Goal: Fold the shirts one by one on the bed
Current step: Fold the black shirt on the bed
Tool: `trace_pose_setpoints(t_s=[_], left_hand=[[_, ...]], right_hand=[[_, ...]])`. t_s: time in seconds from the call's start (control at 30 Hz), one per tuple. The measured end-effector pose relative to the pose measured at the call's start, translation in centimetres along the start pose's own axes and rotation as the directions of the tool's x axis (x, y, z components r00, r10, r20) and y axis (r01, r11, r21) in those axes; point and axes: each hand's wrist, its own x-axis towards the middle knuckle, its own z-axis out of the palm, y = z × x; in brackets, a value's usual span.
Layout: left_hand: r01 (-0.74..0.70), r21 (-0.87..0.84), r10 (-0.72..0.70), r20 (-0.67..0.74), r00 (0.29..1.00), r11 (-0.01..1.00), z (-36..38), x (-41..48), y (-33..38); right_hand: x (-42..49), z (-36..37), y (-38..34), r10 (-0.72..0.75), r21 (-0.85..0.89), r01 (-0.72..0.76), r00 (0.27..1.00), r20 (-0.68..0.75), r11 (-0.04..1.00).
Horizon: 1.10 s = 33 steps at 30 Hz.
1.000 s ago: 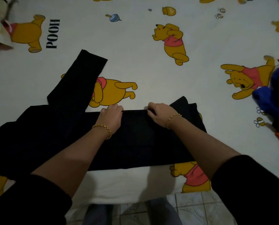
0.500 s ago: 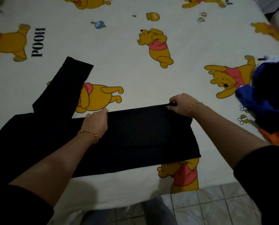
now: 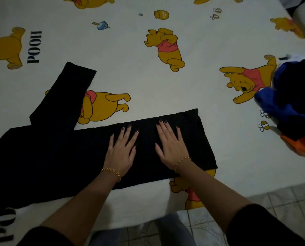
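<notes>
Now: black shirt (image 3: 68, 166) lies long left-right on bed (image 3: 183, 89); left hand (image 3: 120, 150), right hand (image 3: 169, 146) flat, spread open, pressing it; loose sleeve (image 3: 68, 89) far-left, nearer left hand.

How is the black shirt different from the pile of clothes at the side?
The black shirt lies flat and spread out; the pile is bunched up. The black shirt is one colour; the pile shows blue, dark and orange cloth. Both lie on the bed.

Dim indoor light, soft shadows, wide-angle bending, blurred edges
</notes>
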Motion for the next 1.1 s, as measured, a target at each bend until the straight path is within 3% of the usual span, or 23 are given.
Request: trace_pose_setpoints(t_s=[0.2, 0.33, 0.57, 0.87, 1.1], left_hand=[[0.145, 0.034, -0.146, 0.028, 0.989, 0.989, 0.4, -2.1, -4.1], [0.207, 0.038, -0.206, -0.037, 0.978, 0.978, -1.9, -2.5, -7.2], [0.347, -0.118, -0.366, -0.224, 0.903, 0.930, -6.7, -2.0, -15.3], [0.429, -0.292, -0.503, -0.262, 0.824, 0.855, -9.2, -4.2, -26.0], [0.408, -0.308, -0.486, -0.247, 0.838, 0.860, -8.3, -5.9, -30.2]], right_hand=[[-1.2, 0.9, 3.3, 0.235, -0.054, -0.236, 0.972, -0.020, 0.970], [-0.6, 0.1, 2.3, 0.242, -0.048, -0.243, 0.970, -0.038, 0.969], [6.4, -1.6, -8.5, 0.027, 0.036, -0.026, 0.999, -0.036, 0.999], [17.4, -3.0, -24.9, -0.269, 0.055, 0.270, 0.963, -0.027, 0.961], [23.0, -2.9, -32.9, -0.467, -0.079, 0.498, 0.849, 0.246, 0.864]])
